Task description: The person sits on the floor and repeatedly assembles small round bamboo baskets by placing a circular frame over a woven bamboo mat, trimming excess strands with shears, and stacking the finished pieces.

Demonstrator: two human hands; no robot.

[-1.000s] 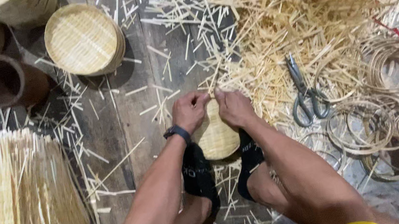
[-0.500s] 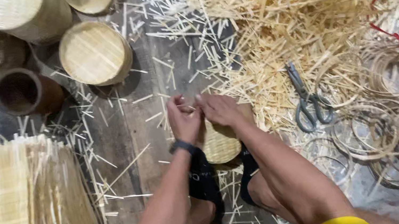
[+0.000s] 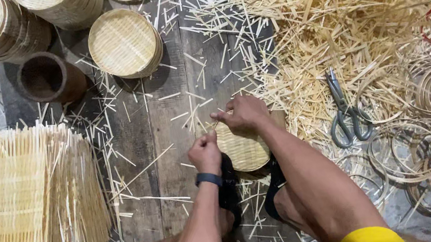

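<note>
Right hand (image 3: 246,114) pinches a thin bamboo strip (image 3: 215,127) at its fingertips, above the small round woven bamboo tray (image 3: 244,151) lying flat on the plank floor (image 3: 166,141). Left hand (image 3: 204,153) is curled into a fist at the tray's left rim, seemingly gripping the strip's lower end; its fingers are hidden. That strip runs diagonally, up-right to down-left. Both hands cover much of the tray. Scissors (image 3: 345,111) lie nearby.
</note>
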